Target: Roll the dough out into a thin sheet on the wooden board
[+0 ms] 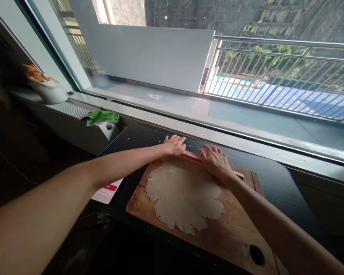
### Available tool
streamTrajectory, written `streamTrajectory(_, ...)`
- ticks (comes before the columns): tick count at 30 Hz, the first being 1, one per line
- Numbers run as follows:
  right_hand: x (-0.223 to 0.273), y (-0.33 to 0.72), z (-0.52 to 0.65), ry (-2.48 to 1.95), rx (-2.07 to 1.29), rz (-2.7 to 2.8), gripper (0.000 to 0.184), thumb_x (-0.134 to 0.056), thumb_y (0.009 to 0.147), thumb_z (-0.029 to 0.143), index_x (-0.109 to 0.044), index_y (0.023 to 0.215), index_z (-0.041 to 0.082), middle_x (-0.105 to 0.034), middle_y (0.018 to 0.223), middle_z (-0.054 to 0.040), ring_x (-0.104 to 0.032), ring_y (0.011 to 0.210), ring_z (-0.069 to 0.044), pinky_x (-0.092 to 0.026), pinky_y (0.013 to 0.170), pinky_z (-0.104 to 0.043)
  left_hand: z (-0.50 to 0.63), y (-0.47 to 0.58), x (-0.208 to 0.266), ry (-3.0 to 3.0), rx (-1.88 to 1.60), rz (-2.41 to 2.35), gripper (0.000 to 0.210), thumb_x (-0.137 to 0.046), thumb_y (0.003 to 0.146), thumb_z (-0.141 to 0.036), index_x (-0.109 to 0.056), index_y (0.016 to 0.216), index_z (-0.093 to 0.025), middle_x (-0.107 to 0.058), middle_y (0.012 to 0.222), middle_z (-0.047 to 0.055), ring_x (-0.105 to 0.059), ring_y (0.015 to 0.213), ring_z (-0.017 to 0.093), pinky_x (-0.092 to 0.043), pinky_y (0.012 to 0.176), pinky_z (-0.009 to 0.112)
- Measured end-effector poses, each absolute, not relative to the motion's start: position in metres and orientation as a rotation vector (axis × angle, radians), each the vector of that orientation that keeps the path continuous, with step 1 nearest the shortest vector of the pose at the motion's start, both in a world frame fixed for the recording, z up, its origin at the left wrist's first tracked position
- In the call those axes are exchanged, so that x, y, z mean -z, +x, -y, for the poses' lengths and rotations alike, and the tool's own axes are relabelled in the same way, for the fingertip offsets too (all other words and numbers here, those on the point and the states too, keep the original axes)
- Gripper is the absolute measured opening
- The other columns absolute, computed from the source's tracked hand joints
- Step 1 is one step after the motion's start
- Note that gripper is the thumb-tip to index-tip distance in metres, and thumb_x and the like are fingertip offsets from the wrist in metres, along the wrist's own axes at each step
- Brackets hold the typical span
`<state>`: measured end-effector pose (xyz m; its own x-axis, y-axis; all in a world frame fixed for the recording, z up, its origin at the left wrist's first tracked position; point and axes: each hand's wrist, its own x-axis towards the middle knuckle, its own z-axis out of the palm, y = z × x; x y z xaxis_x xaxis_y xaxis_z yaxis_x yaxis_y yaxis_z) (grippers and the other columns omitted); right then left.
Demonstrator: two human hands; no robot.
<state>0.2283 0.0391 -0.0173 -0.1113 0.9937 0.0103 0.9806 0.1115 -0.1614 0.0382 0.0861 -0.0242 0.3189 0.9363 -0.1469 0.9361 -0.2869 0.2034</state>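
A thin, ragged-edged sheet of rolled dough (185, 194) lies spread on a wooden cutting board (232, 229). Across the dough's far edge rests a rolling pin (193, 156), its right end poking out past my wrist. My left hand (174, 146) lies on the pin's left part with fingers stretched forward. Farther right, my right hand (216, 158) presses on the pin with its palm, fingers extended and slightly apart. Neither hand wraps round the pin. Both palms hide parts of it.
The board sits on a black table (275, 183) by a large window. A tablet-like item with a pink-white face (110, 193) lies left of the board. Beyond the table's left side are a green cloth (103, 116) on a radiator (74, 110) and a white pot (51, 91).
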Motion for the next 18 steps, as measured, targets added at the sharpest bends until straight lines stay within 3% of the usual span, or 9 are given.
streamTrajectory(4,0.023,0.228,-0.025,-1.869,-0.096,2.353,0.050,-0.027,0.100,0.045,-0.054,0.136,0.023,-0.057,0.140,-0.0095,-0.040,0.135,-0.026,-0.033,0.108,-0.043,-0.068,0.028,0.032,2.444,-0.074,-1.613,0.052,-0.025,0.099,-0.037,-0.045,0.145,-0.022,-0.048,0.151,0.008,-0.038,0.141,0.026,-0.025,0.116,0.054)
streamTrajectory(10,0.014,0.227,-0.076,-2.155,-0.242,2.129,0.054,-0.027,0.100,0.045,-0.046,0.143,0.018,-0.050,0.146,-0.0154,-0.041,0.136,-0.030,-0.033,0.108,-0.047,-0.114,0.045,0.019,2.201,-0.020,-1.900,0.051,-0.027,0.098,-0.033,-0.042,0.144,-0.016,-0.047,0.151,0.014,-0.034,0.143,0.028,-0.026,0.114,0.058)
streamTrajectory(18,0.018,0.224,-0.025,-1.922,-0.190,2.374,0.047,-0.027,0.101,0.043,-0.058,0.131,0.024,-0.059,0.137,-0.0093,-0.045,0.132,-0.026,-0.034,0.107,-0.042,-0.070,0.027,0.031,2.427,-0.113,-1.680,0.048,-0.027,0.100,-0.035,-0.046,0.142,-0.022,-0.051,0.148,0.010,-0.043,0.137,0.026,-0.029,0.114,0.051)
